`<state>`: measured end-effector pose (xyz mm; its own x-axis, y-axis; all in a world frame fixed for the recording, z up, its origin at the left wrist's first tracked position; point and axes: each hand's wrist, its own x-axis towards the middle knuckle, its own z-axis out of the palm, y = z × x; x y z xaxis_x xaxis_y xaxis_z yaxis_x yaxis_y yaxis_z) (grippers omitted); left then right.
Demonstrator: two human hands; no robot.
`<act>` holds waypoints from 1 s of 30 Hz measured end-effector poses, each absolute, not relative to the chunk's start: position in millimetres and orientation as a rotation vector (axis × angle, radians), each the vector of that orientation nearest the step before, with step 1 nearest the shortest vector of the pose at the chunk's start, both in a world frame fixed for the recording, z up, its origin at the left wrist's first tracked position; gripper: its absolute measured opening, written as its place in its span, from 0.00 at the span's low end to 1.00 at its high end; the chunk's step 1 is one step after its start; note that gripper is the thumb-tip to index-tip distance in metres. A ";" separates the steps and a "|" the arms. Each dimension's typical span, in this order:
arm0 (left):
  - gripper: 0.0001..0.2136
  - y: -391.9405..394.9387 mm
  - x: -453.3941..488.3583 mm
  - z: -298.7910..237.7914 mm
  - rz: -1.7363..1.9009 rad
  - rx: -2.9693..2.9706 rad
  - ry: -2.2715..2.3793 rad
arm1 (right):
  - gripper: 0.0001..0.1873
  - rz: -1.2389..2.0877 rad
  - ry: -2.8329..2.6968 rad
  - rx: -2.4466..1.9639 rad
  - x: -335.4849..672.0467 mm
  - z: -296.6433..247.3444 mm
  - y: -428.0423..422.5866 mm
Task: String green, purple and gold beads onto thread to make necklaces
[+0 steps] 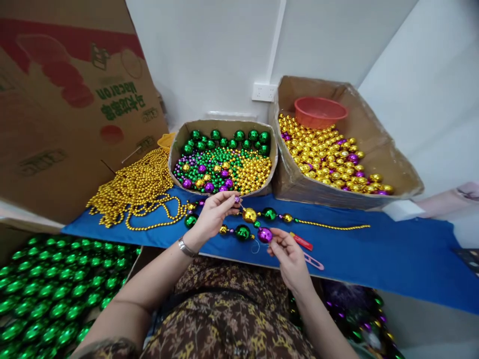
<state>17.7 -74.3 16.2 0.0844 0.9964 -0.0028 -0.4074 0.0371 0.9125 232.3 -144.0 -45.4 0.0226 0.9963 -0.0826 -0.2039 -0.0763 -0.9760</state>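
Note:
My left hand (217, 212) pinches a small purple bead (237, 199) on a thread between thumb and fingers. From it the thread runs through a large gold bead (249, 215) and a small green bead (257, 224) to a large purple bead (265, 235). My right hand (290, 254) grips that large purple bead at its right side. Beneath both hands, a necklace of mixed beads lies on the blue cloth, with large green beads (242, 232) and a gold chain end (333, 224). A loose thread end (255, 246) curls near the cloth's front edge.
A low carton (221, 193) of sorted green, purple and gold beads stands ahead. To its right is a larger carton (299, 187) of gold beads holding a red bowl (320, 112). Gold bead strings (138, 182) pile left. A red-yellow tool (302, 241) and pink-handled object (313, 261) lie right.

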 end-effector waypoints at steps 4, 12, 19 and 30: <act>0.13 -76.7 17.7 16.2 1.330 1.125 0.961 | 0.20 1.303 -1.008 -1.157 231.7 -46.2 -144.7; 0.12 -74.4 32.9 -19.4 1.203 1.398 1.108 | 0.20 1.287 -1.109 -1.280 234.4 -100.1 -130.5; 0.14 -72.3 55.2 -44.2 1.094 1.394 1.080 | 0.21 1.036 -1.273 -1.499 242.7 -131.6 -130.3; 0.13 -64.9 60.3 -49.3 1.056 1.478 1.141 | 0.23 1.094 -1.134 -1.494 243.5 -147.1 -118.5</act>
<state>60.3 -64.9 -49.3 0.1894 0.9789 0.0769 0.1519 -0.1066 0.9826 243.5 -118.5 -147.1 0.1762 0.9780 -0.1113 0.1464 -0.1379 -0.9796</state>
